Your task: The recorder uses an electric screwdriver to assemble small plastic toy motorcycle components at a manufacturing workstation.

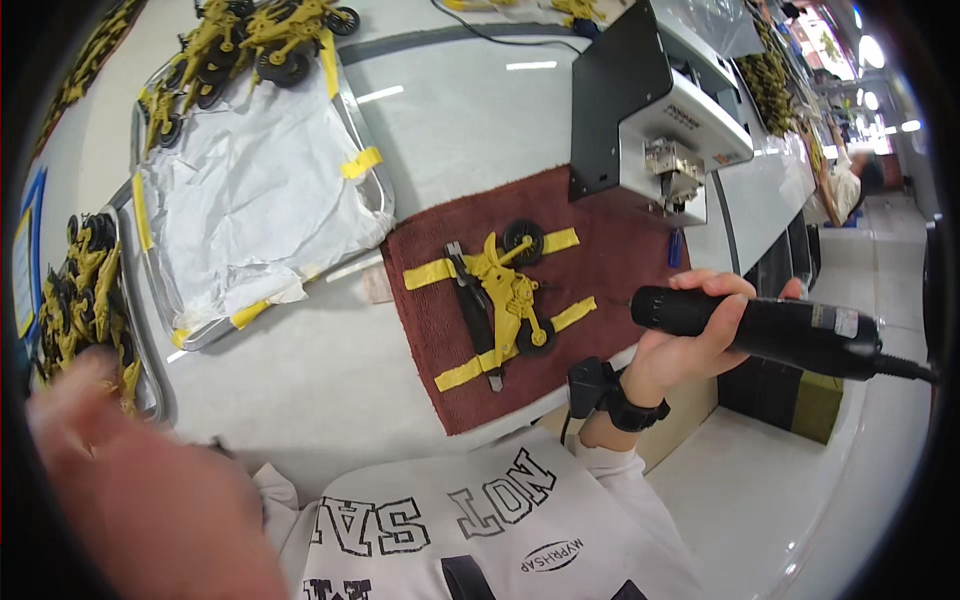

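Note:
My right hand (690,335) grips a black electric screwdriver (770,328), held level to the right of the workpiece, its cable trailing off right. A yellow toy motorcycle (505,290) with black wheels lies on a dark red towel (600,270), held by a black jig and yellow tape strips. My left hand (130,480) is raised close to the camera at lower left, blurred, fingers spread, holding nothing. It hovers near a tray of yellow toy motorcycles (85,295) at the left edge.
A metal tray (365,165) lined with crumpled white paper carries several yellow motorcycles (250,45) at its far end. A black and white screw feeder machine (660,110) stands behind the towel. Another person (848,180) works far right along the bench.

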Tool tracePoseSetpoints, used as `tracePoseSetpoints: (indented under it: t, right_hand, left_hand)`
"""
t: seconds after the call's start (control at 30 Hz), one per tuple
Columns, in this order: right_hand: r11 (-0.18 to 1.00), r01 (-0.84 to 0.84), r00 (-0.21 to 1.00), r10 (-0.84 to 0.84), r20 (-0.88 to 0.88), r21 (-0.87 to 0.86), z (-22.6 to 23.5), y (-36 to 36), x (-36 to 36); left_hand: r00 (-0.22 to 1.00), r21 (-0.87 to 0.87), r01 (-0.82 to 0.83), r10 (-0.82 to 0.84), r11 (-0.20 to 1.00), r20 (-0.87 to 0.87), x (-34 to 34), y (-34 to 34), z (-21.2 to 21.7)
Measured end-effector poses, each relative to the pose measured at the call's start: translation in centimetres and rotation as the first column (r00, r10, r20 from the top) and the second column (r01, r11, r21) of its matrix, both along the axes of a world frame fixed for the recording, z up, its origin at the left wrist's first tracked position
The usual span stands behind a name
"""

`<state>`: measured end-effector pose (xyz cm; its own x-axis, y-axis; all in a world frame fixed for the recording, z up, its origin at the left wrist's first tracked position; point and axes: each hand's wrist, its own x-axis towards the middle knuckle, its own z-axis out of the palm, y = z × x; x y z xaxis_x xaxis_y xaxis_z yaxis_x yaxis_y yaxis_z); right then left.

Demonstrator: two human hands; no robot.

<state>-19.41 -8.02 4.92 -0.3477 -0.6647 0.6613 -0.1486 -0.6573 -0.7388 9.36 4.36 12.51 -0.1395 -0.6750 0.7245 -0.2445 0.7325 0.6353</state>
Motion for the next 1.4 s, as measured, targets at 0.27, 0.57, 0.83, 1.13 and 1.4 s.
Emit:
tracePoseSetpoints:
  t: [0.27,0.57,0.83,1.13,1.4]
  right_hand:
    - [0.969,-0.134,0.991,0.134,0.017,0.209,-1.0,0.3,0.4]
    - [0.97,-0.168,0.98,0.184,-0.079,0.177,-1.8,1.0,0.8]
    - [0.983,-0.113,0.992,0.12,-0.042,0.146,-2.5,0.5,-3.3]
    - [0.986,-0.043,0.986,0.067,-0.149,0.16,-2.2,1.2,-0.5]
    - [0.988,0.05,0.995,-0.036,-0.094,0.148,-1.3,2.2,0.3]
  left_hand:
    - [0.714,0.294,-0.286,-0.001,0.912,0.7,-10.9,-5.9,-10.4]
    - [0.915,0.47,-0.177,-0.032,0.865,0.403,-4.9,-3.1,-6.8]
    - [0.021,0.21,-0.978,0.985,-0.016,0.172,19.8,14.8,-4.0]
    - [-0.008,-0.271,-0.958,0.934,0.095,0.357,18.1,9.4,-1.8]
    - [0.257,0.064,-0.917,0.461,0.394,0.849,24.8,-15.3,-9.2]
